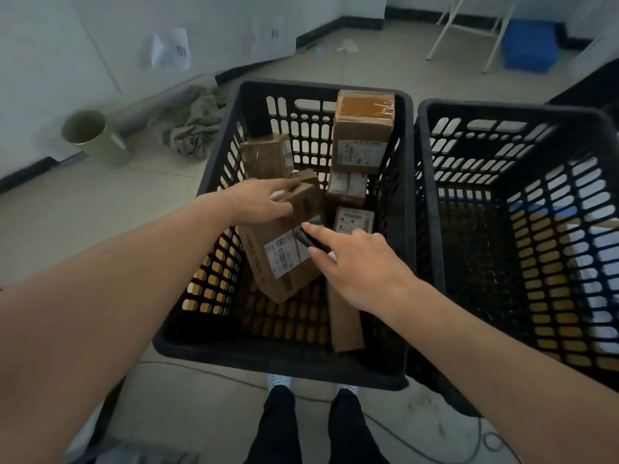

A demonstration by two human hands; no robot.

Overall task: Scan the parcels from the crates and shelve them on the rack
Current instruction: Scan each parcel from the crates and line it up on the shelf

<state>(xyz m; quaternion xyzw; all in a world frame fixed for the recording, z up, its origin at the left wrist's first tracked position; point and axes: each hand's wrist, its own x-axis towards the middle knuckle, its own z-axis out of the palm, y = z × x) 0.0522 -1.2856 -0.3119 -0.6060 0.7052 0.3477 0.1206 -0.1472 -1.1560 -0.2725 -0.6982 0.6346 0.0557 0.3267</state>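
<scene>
A black slatted crate (201, 339) in front of me holds several brown cardboard parcels with white labels. My left hand (261, 204) grips the top end of a long tilted parcel (284, 262) in the crate. My right hand (355, 259) holds a small black scanner (310, 242) with its tip against that parcel's white label. Taller parcels (363, 128) stand against the crate's far wall, and a flat one (345, 323) lies along the near right side. No rack is in view.
A second black crate (432, 162) stands directly to the right. A green cylinder (92, 135) and crumpled cloth (194, 125) lie on the floor at left by the wall. A blue bin (529, 45) and white chair legs sit far right. My feet are below the crate.
</scene>
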